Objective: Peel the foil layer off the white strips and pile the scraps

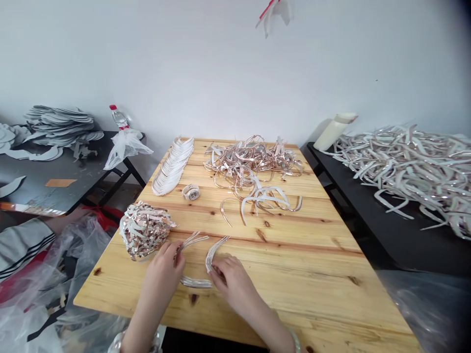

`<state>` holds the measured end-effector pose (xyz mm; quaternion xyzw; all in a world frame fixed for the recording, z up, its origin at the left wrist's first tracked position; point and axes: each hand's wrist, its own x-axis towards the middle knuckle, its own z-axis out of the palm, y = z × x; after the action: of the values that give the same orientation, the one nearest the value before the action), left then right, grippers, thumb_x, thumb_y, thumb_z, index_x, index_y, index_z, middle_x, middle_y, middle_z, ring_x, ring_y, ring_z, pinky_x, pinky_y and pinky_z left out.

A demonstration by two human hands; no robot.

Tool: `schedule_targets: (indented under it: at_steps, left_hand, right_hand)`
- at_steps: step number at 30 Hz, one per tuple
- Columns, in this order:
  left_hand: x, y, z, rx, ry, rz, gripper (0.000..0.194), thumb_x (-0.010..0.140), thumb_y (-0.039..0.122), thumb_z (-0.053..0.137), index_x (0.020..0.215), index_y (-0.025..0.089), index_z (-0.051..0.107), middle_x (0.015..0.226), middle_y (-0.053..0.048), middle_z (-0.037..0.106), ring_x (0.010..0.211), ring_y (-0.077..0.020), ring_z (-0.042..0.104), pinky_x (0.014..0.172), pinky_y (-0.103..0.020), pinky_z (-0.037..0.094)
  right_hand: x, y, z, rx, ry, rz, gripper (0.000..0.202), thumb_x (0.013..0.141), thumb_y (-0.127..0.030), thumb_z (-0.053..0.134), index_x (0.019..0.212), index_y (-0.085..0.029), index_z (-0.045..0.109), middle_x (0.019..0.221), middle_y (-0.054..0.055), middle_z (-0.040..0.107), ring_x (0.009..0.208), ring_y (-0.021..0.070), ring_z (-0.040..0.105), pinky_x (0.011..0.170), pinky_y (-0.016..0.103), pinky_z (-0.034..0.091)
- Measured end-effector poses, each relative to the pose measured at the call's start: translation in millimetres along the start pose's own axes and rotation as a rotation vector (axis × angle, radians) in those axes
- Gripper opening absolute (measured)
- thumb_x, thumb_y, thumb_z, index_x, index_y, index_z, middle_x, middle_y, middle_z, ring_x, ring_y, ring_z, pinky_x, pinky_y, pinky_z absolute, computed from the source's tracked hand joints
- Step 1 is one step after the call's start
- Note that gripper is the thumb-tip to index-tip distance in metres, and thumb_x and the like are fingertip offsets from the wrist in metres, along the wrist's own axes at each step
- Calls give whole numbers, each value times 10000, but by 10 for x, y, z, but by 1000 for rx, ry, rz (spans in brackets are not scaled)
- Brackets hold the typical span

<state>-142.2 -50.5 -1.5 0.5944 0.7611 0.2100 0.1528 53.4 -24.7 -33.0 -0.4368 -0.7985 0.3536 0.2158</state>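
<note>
Near the front of the wooden table, my left hand (170, 260) is closed on a few thin curved strips (193, 239), whose pale ends fan out past the fingers. My right hand (230, 277) pinches a small bundle of curved white strips (212, 254) that bends up and away from it. Between the hands, another short stack of strips (196, 283) lies on the wood. To the left of my left hand sits a heap of crumpled white and rose-gold scraps (145, 230). A small roll of tape (191, 192) lies farther back.
Behind the tape, curved strips lie in a neat overlapping row (172, 166). A loose tangle of shiny strips (253, 159) covers the back of the wooden table (305, 274). Black tables flank it, with a large strip pile (412, 166) right and stacked grey pieces (61, 127) left.
</note>
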Motion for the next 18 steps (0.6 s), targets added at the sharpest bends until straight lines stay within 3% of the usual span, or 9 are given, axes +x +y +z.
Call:
schedule_targets:
  at_steps: [4, 7, 11, 14, 18]
  left_hand:
    - [-25, 386, 49, -64, -33, 68, 242, 846, 173, 446, 1023, 180, 611, 982, -69, 662, 850, -215, 653, 741, -328, 517]
    - [-1, 743, 296, -32, -131, 177, 261, 846, 115, 420, 1009, 181, 613, 973, -68, 661, 836, -201, 651, 752, -313, 512]
    - [81, 1063, 671, 59, -163, 200, 265, 831, 59, 398, 976, 142, 603, 941, -108, 641, 811, -230, 644, 713, -336, 510]
    - [122, 1143, 779, 77, -164, 205, 242, 842, 57, 388, 936, 124, 600, 921, -129, 621, 804, -241, 632, 711, -355, 509]
    - [93, 986, 649, 58, -162, 254, 227, 864, 193, 480, 1065, 142, 575, 1056, -131, 602, 989, -268, 593, 867, -417, 492]
  right_hand:
    - [0, 191, -210, 252, 87, 106, 298, 921, -293, 438, 884, -157, 701, 860, 99, 717, 788, 219, 634, 736, 330, 473]
    - [-68, 472, -472, 312, 251, 250, 331, 877, -382, 475, 927, -146, 702, 921, 127, 729, 821, 252, 653, 740, 358, 497]
    - [-250, 757, -752, 299, 387, 370, 342, 833, -427, 506, 879, -153, 706, 899, 125, 735, 822, 267, 658, 742, 370, 505]
    - [-359, 763, -802, 239, 366, 352, 319, 846, -404, 500, 867, -162, 706, 850, 115, 732, 752, 253, 652, 681, 354, 506]
    - [-340, 580, -676, 108, 246, 193, 220, 875, -289, 512, 891, -170, 695, 915, 107, 714, 867, 245, 634, 800, 368, 485]
